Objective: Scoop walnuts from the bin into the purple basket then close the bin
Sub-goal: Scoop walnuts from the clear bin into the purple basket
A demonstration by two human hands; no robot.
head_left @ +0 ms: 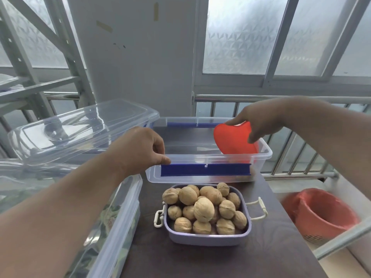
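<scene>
Frosted windows and a metal railing back a dark tabletop (271,247), where a purple basket (206,236) heaped with walnuts (203,209) sits near the front edge, just in front of an open clear bin (265,155) with blue latches. At the bin's right end the right hand (259,125) grips a red scoop (232,140) between thumb and fingers, lowered inside the bin. At the bin's near left rim, the left hand (140,149) pinches the edge, while the clear lid (80,125) rests on containers toward the left edge.

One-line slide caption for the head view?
Right hand holds red scoop in open bin; left hand steadies its rim; basket heaped with walnuts.
</scene>
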